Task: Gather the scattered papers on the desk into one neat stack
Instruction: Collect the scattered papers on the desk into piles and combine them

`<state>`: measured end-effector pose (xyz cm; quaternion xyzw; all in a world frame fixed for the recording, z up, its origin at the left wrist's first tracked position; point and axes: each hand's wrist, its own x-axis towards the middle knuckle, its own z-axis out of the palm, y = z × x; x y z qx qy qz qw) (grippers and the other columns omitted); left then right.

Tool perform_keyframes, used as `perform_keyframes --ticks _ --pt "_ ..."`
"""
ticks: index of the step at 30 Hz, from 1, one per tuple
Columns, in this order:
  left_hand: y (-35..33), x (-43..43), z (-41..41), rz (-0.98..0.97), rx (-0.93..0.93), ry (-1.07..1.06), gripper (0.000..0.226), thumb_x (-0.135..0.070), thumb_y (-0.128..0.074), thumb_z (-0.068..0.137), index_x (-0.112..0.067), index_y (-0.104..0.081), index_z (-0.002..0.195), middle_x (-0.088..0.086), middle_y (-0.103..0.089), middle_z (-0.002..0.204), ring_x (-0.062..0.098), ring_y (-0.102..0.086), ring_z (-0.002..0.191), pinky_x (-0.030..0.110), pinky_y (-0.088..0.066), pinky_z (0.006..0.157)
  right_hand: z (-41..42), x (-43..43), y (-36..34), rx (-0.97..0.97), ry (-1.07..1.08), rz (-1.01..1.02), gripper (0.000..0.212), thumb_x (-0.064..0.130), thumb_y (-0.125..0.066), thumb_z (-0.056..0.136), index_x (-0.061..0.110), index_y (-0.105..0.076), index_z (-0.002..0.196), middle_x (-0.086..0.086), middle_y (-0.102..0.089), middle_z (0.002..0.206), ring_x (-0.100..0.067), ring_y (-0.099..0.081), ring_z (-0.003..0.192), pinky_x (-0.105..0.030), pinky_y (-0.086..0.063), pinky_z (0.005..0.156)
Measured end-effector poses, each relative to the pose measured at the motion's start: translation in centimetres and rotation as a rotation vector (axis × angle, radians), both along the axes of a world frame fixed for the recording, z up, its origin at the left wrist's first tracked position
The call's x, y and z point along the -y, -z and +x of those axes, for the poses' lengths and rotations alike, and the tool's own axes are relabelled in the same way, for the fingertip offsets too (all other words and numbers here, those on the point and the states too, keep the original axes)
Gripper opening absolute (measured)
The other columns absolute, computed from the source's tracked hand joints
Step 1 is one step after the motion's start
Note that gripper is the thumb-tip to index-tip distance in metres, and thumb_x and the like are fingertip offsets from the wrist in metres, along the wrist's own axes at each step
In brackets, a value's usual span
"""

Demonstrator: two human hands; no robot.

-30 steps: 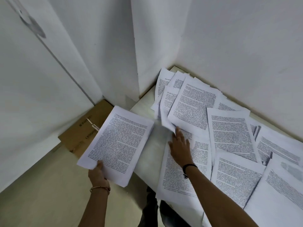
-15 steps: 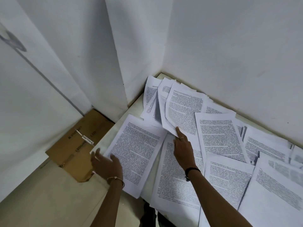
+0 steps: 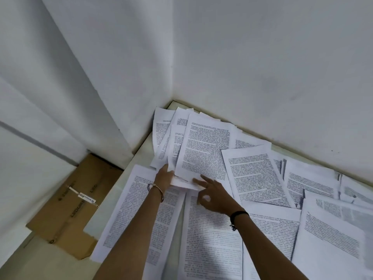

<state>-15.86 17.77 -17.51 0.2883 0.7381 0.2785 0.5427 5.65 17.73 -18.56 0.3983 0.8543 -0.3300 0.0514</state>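
Note:
Printed white sheets lie scattered and overlapping over the pale desk [image 3: 143,152]. A fanned bunch of papers [image 3: 203,150] sits in the far corner, its near edge lifted. My left hand [image 3: 164,176] reaches under that near edge, fingers hidden beneath the sheets and gripping them. My right hand [image 3: 214,194] is just right of it, fingers spread, two fingertips touching the bunch's lower edge. A stack of sheets [image 3: 139,211] lies flat on the desk under my left forearm. More pages [image 3: 254,174] spread to the right.
White walls close the desk in at the back and left, meeting at the corner behind the bunch. A flattened brown cardboard box [image 3: 66,209] lies on the floor left of the desk. Sheets [image 3: 331,239] overhang the desk's near side.
My left hand laid its held stack on the desk's left side, then moved up to the corner bunch and slid under it. My right hand stayed at the bunch's lower edge.

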Motion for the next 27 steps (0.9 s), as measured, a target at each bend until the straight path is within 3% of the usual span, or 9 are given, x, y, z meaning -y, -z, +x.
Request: perform_keyframes --ticks 5,7,9,12,14,18,22,24,27 --pt "0.9 -3.4 1.1 0.067 -0.185 -0.162 0.047 0.001 -0.036 0.087 -0.009 -0.044 0.133 0.018 -0.056 0.125 0.036 -0.054 0.111 0.033 -0.043 0.086 0.6 -1.8 -0.3 -0.250 0.423 -0.142 0.027 0.008 -0.058 0.083 0.021 -0.066 0.061 0.008 -0.054 0.137 -0.001 -0.030 0.134 -0.040 -0.031 0.114" --pt "1.1 -4.5 1.2 0.104 -0.416 -0.168 0.040 0.001 -0.040 0.087 -0.004 -0.050 0.126 0.022 -0.051 0.126 0.037 -0.049 0.114 0.039 -0.042 0.090 0.9 -2.7 0.5 -0.248 0.515 0.002 0.017 0.010 -0.057 0.088 0.020 -0.071 0.093 0.001 -0.048 0.142 -0.006 -0.032 0.134 -0.038 -0.031 0.114" --pt "1.8 -5.4 0.3 0.139 -0.607 -0.169 0.038 -0.012 -0.048 0.090 0.000 -0.051 0.126 0.022 -0.048 0.129 0.037 -0.044 0.119 0.044 -0.041 0.094 1.1 -3.3 1.7 -0.141 0.535 0.061 0.042 0.028 -0.053 0.093 0.015 -0.053 0.133 -0.010 -0.031 0.154 -0.023 -0.024 0.144 -0.036 -0.023 0.117" --pt "2.7 -7.4 -1.9 0.105 -0.492 -0.224 0.062 -0.036 -0.060 0.084 0.000 -0.043 0.132 0.023 -0.047 0.132 0.038 -0.043 0.122 0.046 -0.039 0.100 1.4 -4.3 2.9 0.023 0.658 0.003 0.089 0.064 -0.032 0.083 0.005 -0.023 0.149 -0.022 -0.009 0.158 -0.034 -0.005 0.148 -0.036 -0.007 0.119" --pt "2.7 -8.7 -2.9 0.081 -0.329 -0.209 0.073 -0.045 -0.067 0.077 -0.003 -0.042 0.132 0.018 -0.053 0.130 0.035 -0.050 0.120 0.042 -0.042 0.099 1.6 -5.1 3.4 0.071 0.653 -0.014 0.082 0.050 -0.048 0.090 0.002 -0.017 0.150 -0.022 -0.004 0.159 -0.034 -0.002 0.149 -0.034 -0.004 0.119" --pt "2.4 -10.9 -2.6 0.067 -0.111 0.114 0.064 -0.030 -0.072 0.080 -0.007 -0.046 0.134 0.010 -0.056 0.131 0.029 -0.053 0.121 0.034 -0.043 0.102 1.9 -6.6 3.7 -0.037 0.522 -0.021 0.071 0.015 -0.059 0.092 0.011 -0.020 0.151 -0.005 -0.007 0.161 -0.023 -0.011 0.149 -0.035 -0.015 0.122" --pt "1.9 -12.1 -0.6 0.035 0.041 0.205 0.040 -0.010 -0.067 0.083 0.001 -0.059 0.120 0.018 -0.060 0.124 0.031 -0.058 0.114 0.036 -0.045 0.100 2.7 -7.4 3.4 -0.036 0.687 0.032 0.066 0.013 -0.053 0.093 0.018 -0.022 0.152 -0.002 -0.012 0.161 -0.020 -0.014 0.149 -0.044 -0.022 0.119" --pt "1.6 -12.2 0.5 0.028 0.129 0.250 0.041 0.002 -0.063 0.084 0.006 -0.054 0.124 0.021 -0.056 0.128 0.032 -0.056 0.116 0.037 -0.043 0.101 3.3 -7.2 3.2 -0.039 0.591 0.025 0.063 0.014 -0.053 0.094 0.018 -0.025 0.150 -0.001 -0.014 0.160 -0.020 -0.016 0.148 -0.046 -0.022 0.119" --pt "1.6 -11.4 1.8 0.070 0.142 0.278 0.043 0.011 -0.057 0.084 0.005 -0.051 0.126 0.023 -0.056 0.127 0.026 -0.055 0.112 0.035 -0.042 0.097 4.2 -6.4 2.2 -0.151 0.538 0.040 0.057 0.025 -0.048 0.098 0.021 -0.025 0.150 0.011 -0.018 0.154 -0.011 -0.023 0.144 -0.035 -0.023 0.119"
